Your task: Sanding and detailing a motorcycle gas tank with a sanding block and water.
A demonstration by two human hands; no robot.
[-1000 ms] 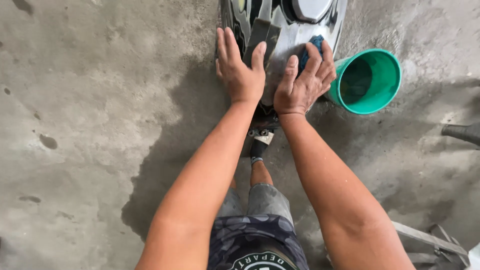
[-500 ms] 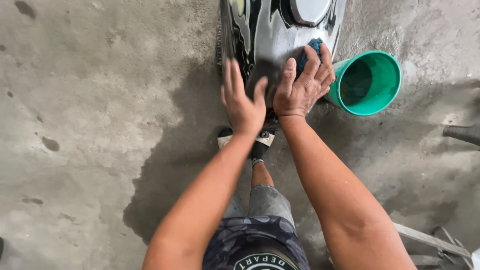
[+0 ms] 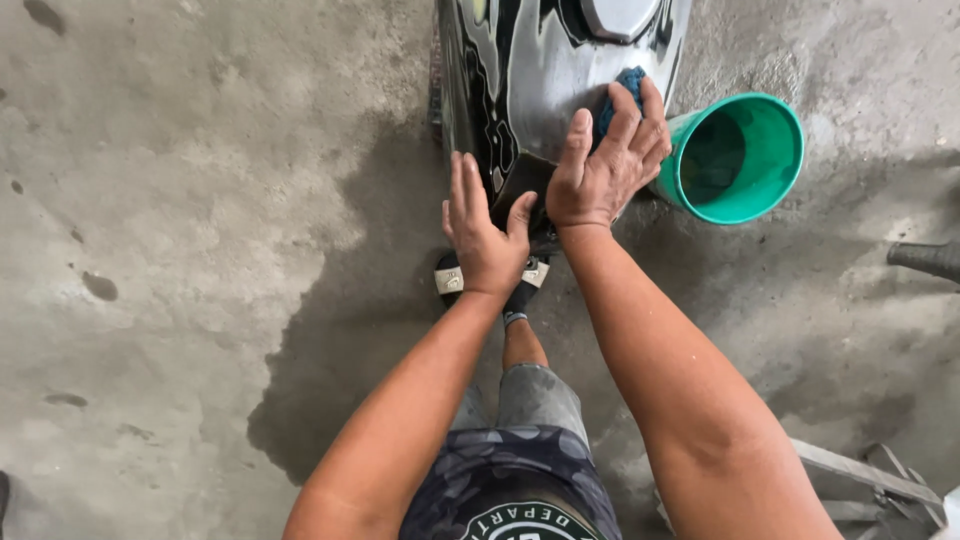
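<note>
A silver and black motorcycle body [image 3: 545,60] stands at the top of the head view. My right hand [image 3: 605,165] presses a dark blue cloth [image 3: 622,92] flat against its silver panel. My left hand [image 3: 482,232] lies flat with fingers spread on the black lower edge of the bodywork, holding nothing. Below it, my foot in a sandal [image 3: 450,278] rests on the wet floor.
A green plastic bucket [image 3: 770,205] stands on the concrete just right of my right hand. A dark wet patch [image 3: 340,330] spreads over the grey floor under the machine. A black handle [image 3: 925,258] pokes in at the right edge, and a metal frame [image 3: 865,475] lies at bottom right.
My left hand slid down the bodywork from the upper panel to its lower black edge. My right hand stayed on the cloth in nearly the same spot.
</note>
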